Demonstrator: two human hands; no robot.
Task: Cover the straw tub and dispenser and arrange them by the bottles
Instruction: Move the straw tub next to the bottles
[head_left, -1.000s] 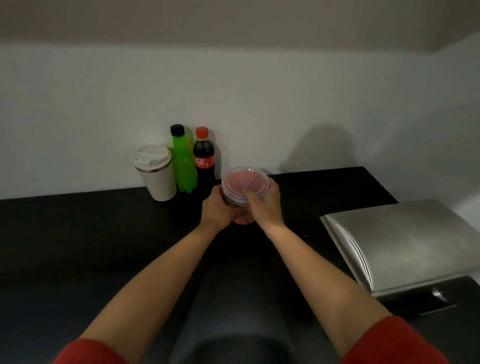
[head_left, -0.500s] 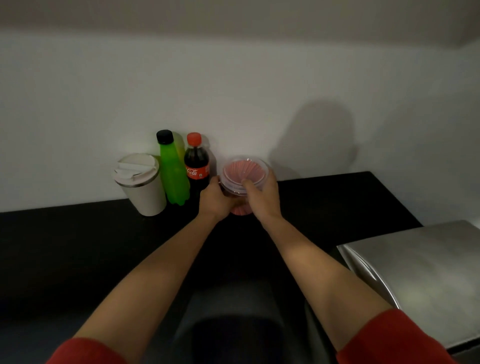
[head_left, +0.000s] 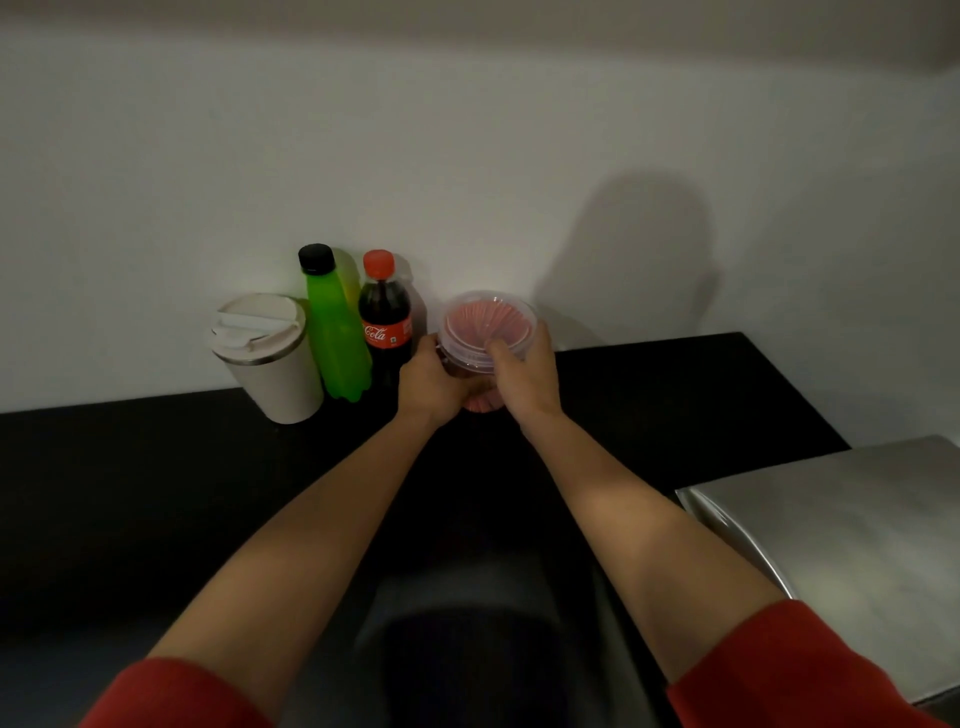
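A round clear straw tub full of pink straws, with a clear lid on top, is held at the back of the black counter, just right of the bottles. My left hand wraps its left side and my right hand grips its right side, thumb on the lid. A green bottle with a black cap and a cola bottle with a red cap stand against the wall. The tub's base is hidden by my hands.
A white lidded travel cup stands left of the green bottle. A brushed-metal dispenser box sits at the right edge of the counter. A white wall closes off the back.
Both hands have carried the tub farther back and left, closer to the cola bottle. The view has shifted so the metal box sits lower right.
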